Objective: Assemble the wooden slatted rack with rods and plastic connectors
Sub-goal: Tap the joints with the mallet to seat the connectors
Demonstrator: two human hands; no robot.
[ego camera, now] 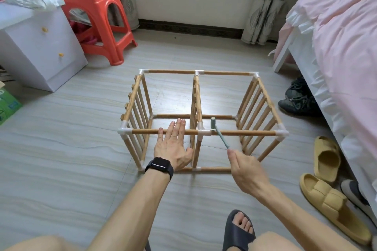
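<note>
Wooden slatted rack of pale rods and white plastic joints (196,96): standing on grey tiled floor (81,149), directly under and just beyond the fingers of both hands. Long axis lying left to right across the view. Three slatted panels set on edge at left end, middle and right end; open faces pointing up and toward the wearer. Judged to be resting on its side for assembly, shelves upright.

Left hand (173,144): fingers (180,126) straight and together, laid flat across near upper wooden rod (146,131), pressing or steadying. Nothing gripped.

Right hand (247,167): fingers curled, clamped on handle end of small grey-green mallet (213,123). Mallet head just past the near upper rod, right beside white plastic T-connector (203,131) at the middle joint, between the two sets of fingers.

Step in hand, by judgement: frame closed up on all sides, joints being seated by tapping. Late in the task.

Next move calls for: short square tap on the middle connector, down along the upright below it, with left fingers bracing the rod against bounce. Light force only; risk of cracked plastic or a skewed rod from a glancing blow.
</note>
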